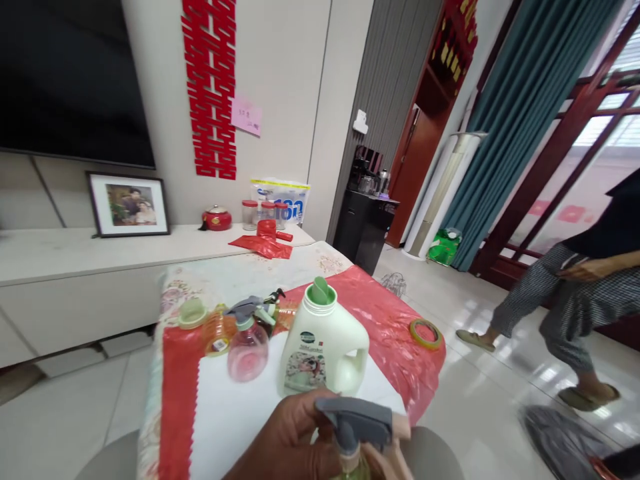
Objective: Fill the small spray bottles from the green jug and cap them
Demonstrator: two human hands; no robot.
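My left hand (287, 440) is closed round the neck of a spray bottle (356, 421) with a grey trigger head, low at the frame's bottom edge. Only a few fingers of my right hand (393, 459) show, pressed against the same bottle under the trigger. Just beyond stands a pale green detergent jug (324, 350) with its green spout uncovered. To its left stand a pink spray bottle (247, 348) and an orange bottle (218, 331), with a loose green cap (193, 312) beside them. All rest on a small table (173, 387) covered with red plastic and a white sheet.
A roll of tape (426, 332) lies on the table's right side. Another person (575, 300) walks across the tiled floor at the right. A low white cabinet (75, 267) along the wall carries a framed photo (129, 204), a red pot (217, 218) and jars.
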